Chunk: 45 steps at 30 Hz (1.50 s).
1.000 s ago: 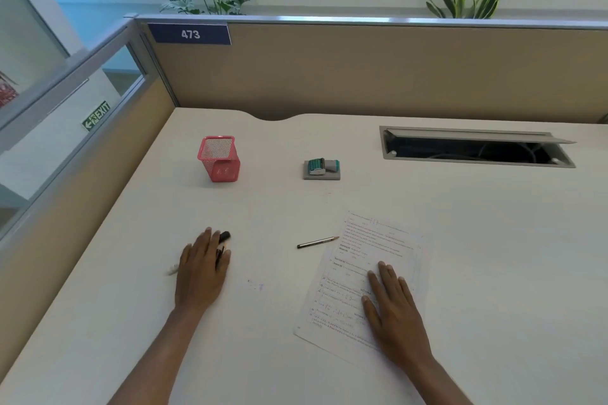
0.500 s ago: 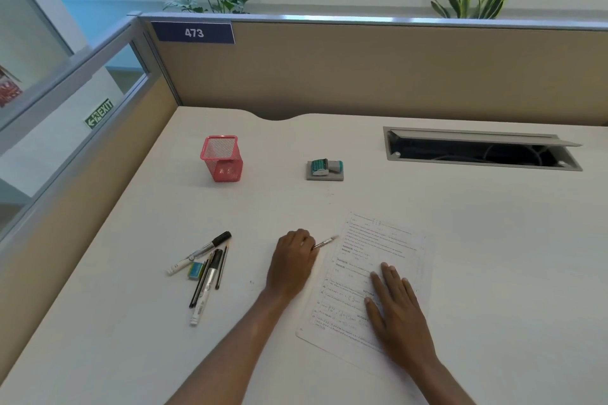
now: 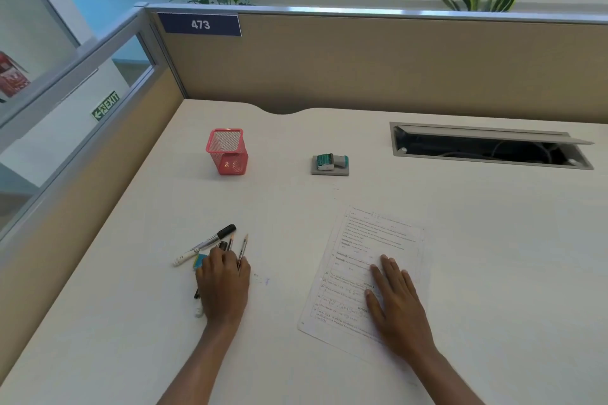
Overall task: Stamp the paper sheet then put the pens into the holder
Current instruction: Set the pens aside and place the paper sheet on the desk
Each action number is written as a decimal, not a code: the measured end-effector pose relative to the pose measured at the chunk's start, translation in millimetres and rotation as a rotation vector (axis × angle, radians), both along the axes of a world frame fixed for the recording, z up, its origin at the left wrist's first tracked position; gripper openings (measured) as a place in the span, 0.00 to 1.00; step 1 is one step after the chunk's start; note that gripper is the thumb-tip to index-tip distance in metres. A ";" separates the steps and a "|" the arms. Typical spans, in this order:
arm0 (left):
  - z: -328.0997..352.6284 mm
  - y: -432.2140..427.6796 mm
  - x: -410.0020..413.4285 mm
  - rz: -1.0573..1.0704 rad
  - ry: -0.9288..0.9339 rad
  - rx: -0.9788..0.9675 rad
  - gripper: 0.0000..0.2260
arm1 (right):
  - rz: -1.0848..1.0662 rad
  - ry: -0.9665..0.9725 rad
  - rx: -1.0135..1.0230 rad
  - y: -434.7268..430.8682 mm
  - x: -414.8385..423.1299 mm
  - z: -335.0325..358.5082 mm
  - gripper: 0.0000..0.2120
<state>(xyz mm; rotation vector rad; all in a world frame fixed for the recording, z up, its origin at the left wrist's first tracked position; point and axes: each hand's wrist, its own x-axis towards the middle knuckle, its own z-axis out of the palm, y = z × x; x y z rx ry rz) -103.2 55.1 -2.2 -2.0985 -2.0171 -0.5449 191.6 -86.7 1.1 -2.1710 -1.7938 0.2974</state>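
A person's right hand (image 3: pixel 396 304) lies flat, fingers spread, pressing a printed paper sheet (image 3: pixel 368 268) to the desk (image 3: pixel 493 256). The left hand (image 3: pixel 223 286) curls over a cluster of pens (image 3: pixel 210 243). Beyond the hands stand a red mesh holder (image 3: pixel 227 151) and a stamp (image 3: pixel 330 164).

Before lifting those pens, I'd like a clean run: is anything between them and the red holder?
Nothing visible: bare desk lies between the pens under the left hand and the red holder.
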 end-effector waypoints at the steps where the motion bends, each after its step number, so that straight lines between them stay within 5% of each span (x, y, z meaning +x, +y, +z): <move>1: 1.7 0.3 1.4 0.020 -0.014 -0.011 0.07 | 0.009 0.002 0.001 1.9 -0.3 0.0 0.27; 5: 8.0 0.4 13.9 -0.093 -0.116 0.002 0.02 | 0.076 0.037 0.006 12.8 -5.1 -0.8 0.26; 10: 5.2 -7.5 36.8 -0.514 -0.337 -0.253 0.12 | 0.231 0.072 0.031 30.7 -19.7 5.6 0.24; 16: -4.7 -4.6 28.3 -0.686 -0.288 -0.452 0.22 | -0.119 0.035 0.184 28.5 13.0 8.9 0.15; 21: -8.5 -4.6 21.0 -0.708 -0.288 -0.499 0.29 | -0.163 0.011 0.146 8.7 37.1 -9.0 0.17; 45: 0.7 -4.1 17.4 -0.708 -0.408 -0.623 0.27 | -0.091 -0.058 0.058 15.8 27.7 -10.9 0.25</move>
